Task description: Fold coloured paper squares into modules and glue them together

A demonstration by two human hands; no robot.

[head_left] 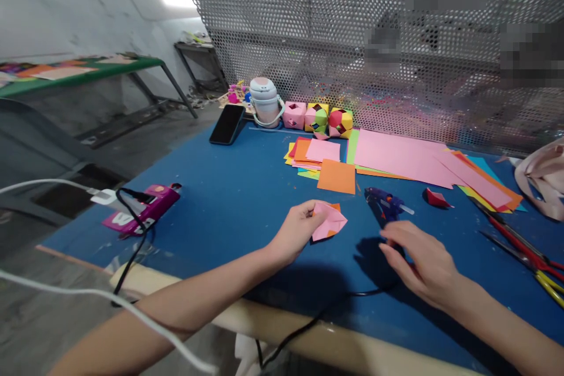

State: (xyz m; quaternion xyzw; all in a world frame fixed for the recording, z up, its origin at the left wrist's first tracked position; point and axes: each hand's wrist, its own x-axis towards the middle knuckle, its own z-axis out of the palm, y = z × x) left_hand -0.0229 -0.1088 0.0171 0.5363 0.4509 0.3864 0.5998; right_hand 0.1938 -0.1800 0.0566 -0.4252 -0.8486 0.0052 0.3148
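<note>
Between the thumb and fingers of my left hand [302,229] is a small folded paper piece [329,223], pink with orange showing at its corners. It is held just above the blue tabletop. My right hand [420,261] hovers to the right, thumb and fingers curved and apart, with nothing visible between them. Just beyond its fingertips lies a dark blue glue gun [388,202], a clear glue stick poking out of its back; part of its handle is hidden. A small folded red paper piece [436,197] rests right of the glue gun.
Coloured paper squares [335,176] and larger pink sheets [400,155] lie farther back. Finished paper cubes [317,118], a white jug [265,103] and a phone [227,124] line the rear. Scissors [524,247] lie right; a purple power strip [143,211] with cables sits left.
</note>
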